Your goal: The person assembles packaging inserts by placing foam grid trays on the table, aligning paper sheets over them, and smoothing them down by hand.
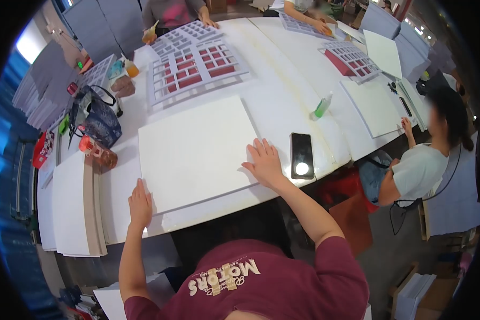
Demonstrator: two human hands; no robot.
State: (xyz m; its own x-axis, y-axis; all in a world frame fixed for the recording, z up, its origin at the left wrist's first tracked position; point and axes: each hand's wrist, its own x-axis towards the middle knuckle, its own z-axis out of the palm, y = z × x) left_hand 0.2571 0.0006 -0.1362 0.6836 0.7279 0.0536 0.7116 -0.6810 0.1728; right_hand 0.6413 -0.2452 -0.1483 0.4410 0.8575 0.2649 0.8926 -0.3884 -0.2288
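Note:
A large white board (197, 152) lies flat on the white table (282, 96) in front of me. At its left front corner rests my left hand (140, 205), fingers stretched out along the edge. My right hand (265, 162) lies with spread fingers on the board's right edge. Neither hand is wrapped round anything. Just right of my right hand lies a black phone (301, 149) with a bright reflection on its screen. Beyond the board stand white lattice frames (197, 69) with red blocks showing through their openings.
On the left are a dark patterned bag (98, 120), a reddish jar (98, 152) and stacked white boards (72, 208). A green bottle (322, 105) stands to the right. A co-worker (421, 165) sits at the right side; other people work at the far edge.

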